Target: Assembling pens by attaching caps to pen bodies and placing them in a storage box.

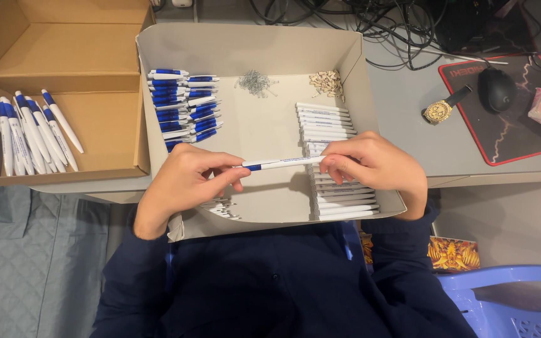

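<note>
Now | left hand and right hand pinch opposite ends of one white-and-blue pen | above grey box | white barrels beneath right hand

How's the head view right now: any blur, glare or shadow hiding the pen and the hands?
Head view: pen sharp, held between left hand and right hand; soft shadow beneath them on the box floor; no glare; the cables at the top edge sit dark.

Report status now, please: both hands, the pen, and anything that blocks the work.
Left hand and right hand pinch one white-and-blue pen at its ends, level over the grey box. White barrels lie under the right hand. Nothing in the way.
</note>
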